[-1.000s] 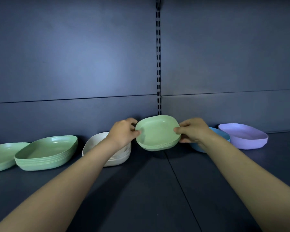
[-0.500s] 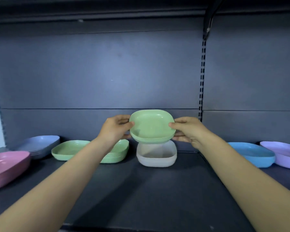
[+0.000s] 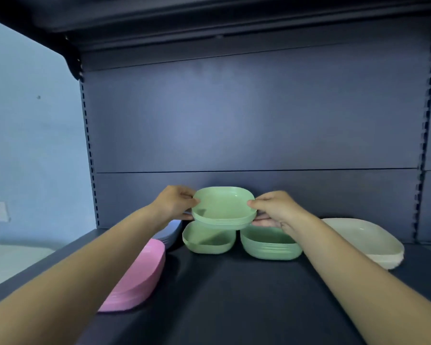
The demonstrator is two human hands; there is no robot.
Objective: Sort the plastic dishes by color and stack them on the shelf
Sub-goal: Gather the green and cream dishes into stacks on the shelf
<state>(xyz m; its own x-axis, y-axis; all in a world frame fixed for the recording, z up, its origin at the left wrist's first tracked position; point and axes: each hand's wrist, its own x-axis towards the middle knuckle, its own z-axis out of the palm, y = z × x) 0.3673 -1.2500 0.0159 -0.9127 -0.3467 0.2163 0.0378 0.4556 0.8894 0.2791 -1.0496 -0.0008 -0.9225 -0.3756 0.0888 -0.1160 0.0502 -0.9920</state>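
Green plate stack (image 3: 223, 206): several shallow, square, rounded-corner plates nested together, pale green, matte with a soft sheen; held level in the air above the shelf, over the gap between two green piles.
Handling: judged light and stiff, the smooth plastic likely a bit slippery; nested pieces could slide apart if tipped, so opposite rims, thumbs on top and fingers under, looked the right place to hold.
Pink dishes (image 3: 137, 275): a pile at the far left of the shelf (image 3: 234, 307), near its front edge.
Blue-grey dishes (image 3: 171, 231): a pile behind the pink one, mostly hidden by the left forearm.
Left hand (image 3: 172, 204): closed on the held stack's left rim, thumb on the upper edge, fingers curled beneath.
Light green dish (image 3: 208, 241): a deeper piece on the shelf, just below and left of the held stack; whether it was one dish or several could not be told.
Green bowl stack (image 3: 269, 247): deeper nested pieces, slightly darker green, just beside the light green dish.
Right hand (image 3: 275, 207): clamped on the held stack's right rim, thumb over, fingers under.
White dishes (image 3: 366, 241): a larger pale pile at the right, well apart from the greens.
Next step: probably lowering the stack beside or onto matching greens.
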